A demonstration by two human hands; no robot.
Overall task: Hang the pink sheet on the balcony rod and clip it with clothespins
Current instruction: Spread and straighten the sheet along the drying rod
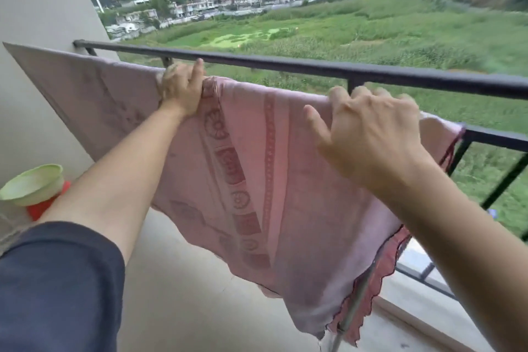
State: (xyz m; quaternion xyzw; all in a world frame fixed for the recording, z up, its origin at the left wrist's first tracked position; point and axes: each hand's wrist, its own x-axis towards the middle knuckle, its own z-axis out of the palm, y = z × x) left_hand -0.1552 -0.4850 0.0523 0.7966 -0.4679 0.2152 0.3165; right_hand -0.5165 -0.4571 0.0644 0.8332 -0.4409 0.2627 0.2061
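The pink sheet [257,174] with darker patterned bands hangs draped over a rod just inside the black balcony railing [285,66]; the rod itself is hidden under the cloth. My left hand [183,88] grips a bunched fold at the sheet's top edge, index finger raised. My right hand [371,134] rests on the top edge further right, fingers curled over it. The sheet's left part is stretched flat toward the wall. A scalloped red trim [380,274] hangs at the lower right corner. No clothespins are visible.
A pale green basin [33,184] sits on something orange [45,204] by the wall at the left. A thin metal pole [351,311] slants behind the sheet's lower corner. The beige wall [34,8] closes the left side; fields and buildings lie beyond the railing.
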